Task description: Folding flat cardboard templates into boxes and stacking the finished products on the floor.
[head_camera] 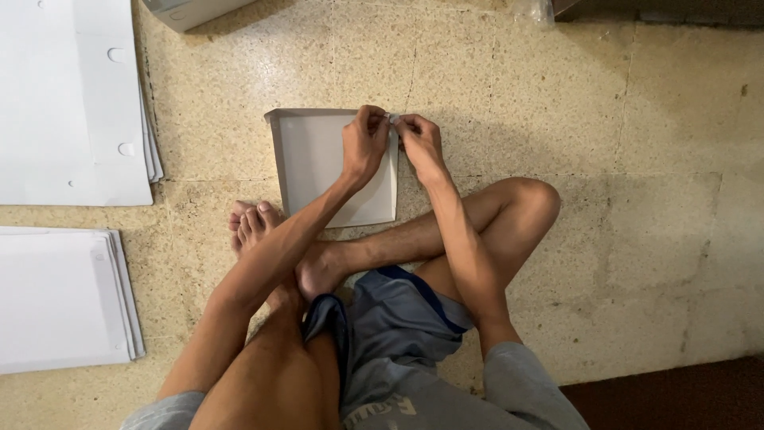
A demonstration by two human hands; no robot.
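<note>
While the flat white cardboard panel with folded-up edges (318, 163) lies on the speckled stone floor (621, 207) just beyond the crossed legs, both hands meet at its far right corner. Left hand (364, 143) rests over the panel, fingers pinched; right hand (419, 142) sits just off its right edge, fingertips pinched on what seems a small pale tab (393, 119). Panel's long axis runs near to far.

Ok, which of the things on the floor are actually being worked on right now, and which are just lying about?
In hand:
- folded white card tray, on the floor
- left hand and right hand, pinching its top right corner

Lying about:
- upper stack of flat white sheets
- lower stack of white sheets
- grey box edge
- clear plastic at top
</note>
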